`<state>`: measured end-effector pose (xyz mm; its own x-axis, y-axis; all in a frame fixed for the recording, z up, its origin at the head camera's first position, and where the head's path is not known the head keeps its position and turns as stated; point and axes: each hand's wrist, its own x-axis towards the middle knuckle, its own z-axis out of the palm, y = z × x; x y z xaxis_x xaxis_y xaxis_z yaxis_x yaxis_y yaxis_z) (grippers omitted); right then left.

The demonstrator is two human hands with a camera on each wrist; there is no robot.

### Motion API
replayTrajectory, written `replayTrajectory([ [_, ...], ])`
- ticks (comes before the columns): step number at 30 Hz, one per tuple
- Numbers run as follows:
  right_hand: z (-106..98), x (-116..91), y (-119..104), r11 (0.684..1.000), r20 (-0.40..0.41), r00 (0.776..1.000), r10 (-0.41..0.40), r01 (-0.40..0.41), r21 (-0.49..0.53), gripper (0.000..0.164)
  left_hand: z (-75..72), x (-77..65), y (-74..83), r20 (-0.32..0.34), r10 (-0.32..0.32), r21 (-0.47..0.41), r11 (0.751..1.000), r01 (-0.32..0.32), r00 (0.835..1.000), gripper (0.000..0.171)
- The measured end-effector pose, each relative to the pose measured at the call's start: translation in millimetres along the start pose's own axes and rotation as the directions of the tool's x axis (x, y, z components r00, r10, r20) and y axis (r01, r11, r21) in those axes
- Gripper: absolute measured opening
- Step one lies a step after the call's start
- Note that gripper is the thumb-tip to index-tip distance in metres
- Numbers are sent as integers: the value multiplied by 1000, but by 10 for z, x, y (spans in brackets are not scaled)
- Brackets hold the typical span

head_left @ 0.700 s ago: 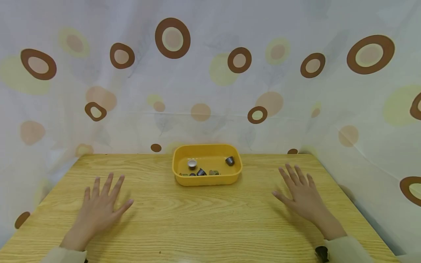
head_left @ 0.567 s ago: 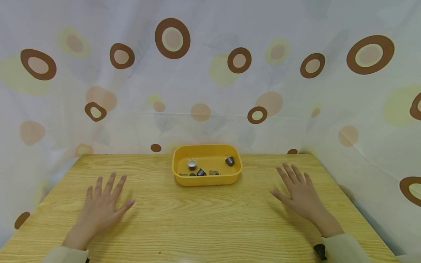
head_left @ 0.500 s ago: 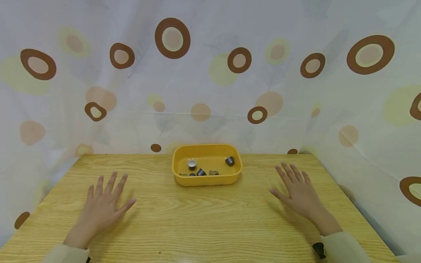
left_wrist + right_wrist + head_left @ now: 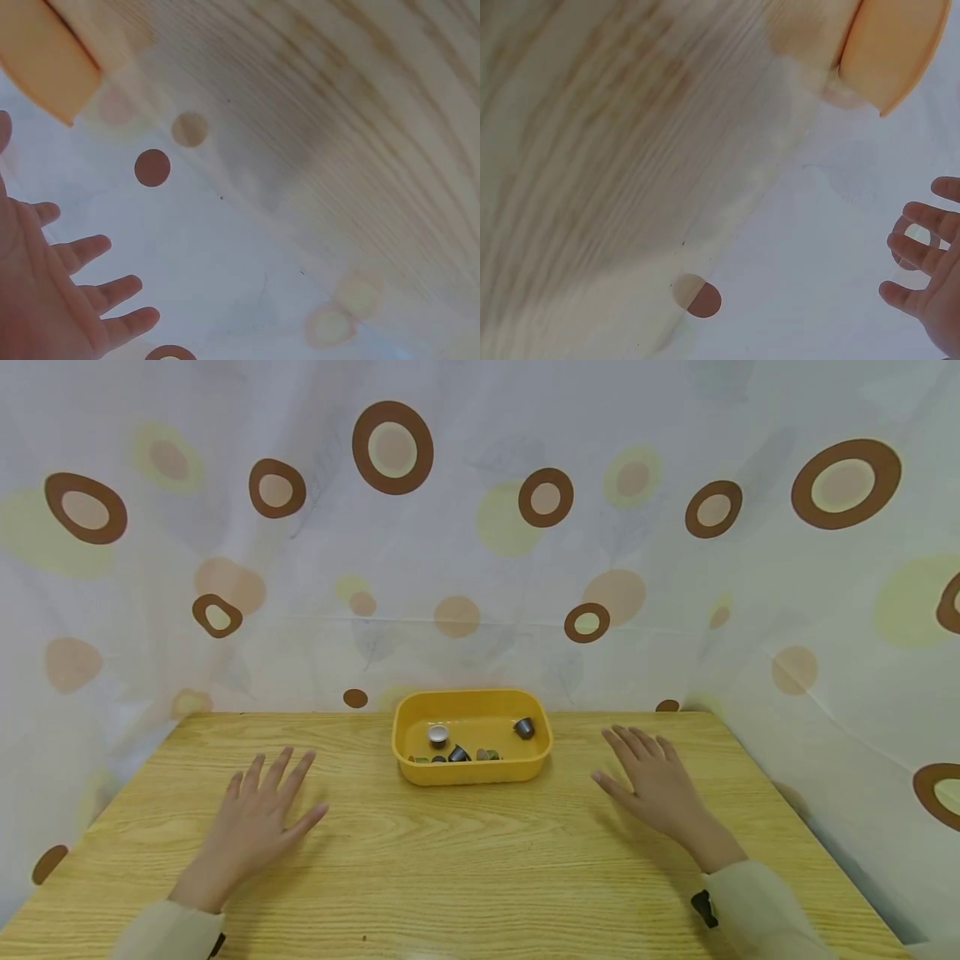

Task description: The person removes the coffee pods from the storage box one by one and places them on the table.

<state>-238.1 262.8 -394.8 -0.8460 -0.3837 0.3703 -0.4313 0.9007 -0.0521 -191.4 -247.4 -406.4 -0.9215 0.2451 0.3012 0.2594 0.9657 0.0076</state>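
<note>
Your left hand (image 4: 251, 831) is over the wood-grain surface (image 4: 465, 868), left of the yellow tray (image 4: 472, 774) and apart from it; its fingers are straight and spread, gripping nothing. Your right hand (image 4: 662, 793) is over the surface on the tray's other side, also apart from it, fingers extended and likewise unloaded. The tray sits at the surface's far edge, before a patterned sheet (image 4: 465, 560). Inside it, you have a white-topped capsule (image 4: 438, 735) upright toward the left, a dark capsule (image 4: 526, 728) tilted at the right, and a green capsule (image 4: 492, 754) near the front wall, which partly hides it.
</note>
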Motion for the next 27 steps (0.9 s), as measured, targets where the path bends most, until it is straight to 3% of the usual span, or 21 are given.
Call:
replayTrajectory([
  [7, 71, 125, -35, 999, -55, 998, -43, 43, 0, 62, 16, 94, 74, -33, 28, -19, 999, -28, 999, 72],
  [15, 132, 274, -102, 998, -60, 996, -66, 67, 9, 58, 47, 179, 159, -11, 36, -29, 999, -36, 999, 69],
  [27, 232, 499, -195, 991, -126, 984, -126, 129, 18, 50, 117, 341, 297, -48, 56, -38, 998, -58, 997, 64],
])
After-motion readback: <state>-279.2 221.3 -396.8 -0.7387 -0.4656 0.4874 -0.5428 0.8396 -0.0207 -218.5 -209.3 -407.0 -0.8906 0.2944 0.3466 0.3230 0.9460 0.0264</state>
